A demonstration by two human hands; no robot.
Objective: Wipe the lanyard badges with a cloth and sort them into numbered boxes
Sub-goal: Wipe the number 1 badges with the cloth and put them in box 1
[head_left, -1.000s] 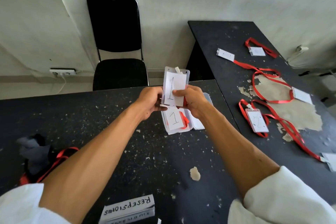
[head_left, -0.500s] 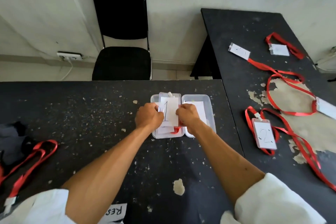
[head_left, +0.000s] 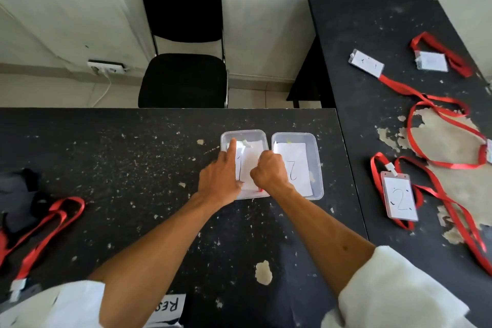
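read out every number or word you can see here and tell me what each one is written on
"1": on the badge in the left box, under both hands.
"2": on the paper in the right box.
"2": on the badge with the red lanyard on the side table.
"RES", then cut off: on the white sign at the near edge.
Two far badges: markings too faint to read.

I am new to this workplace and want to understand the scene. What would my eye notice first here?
First, the two hands, left hand and right hand, pressing a badge marked 1 into the left clear box at the table centre. Next, the red lanyards and a badge marked 2 spread over the side table on the right.
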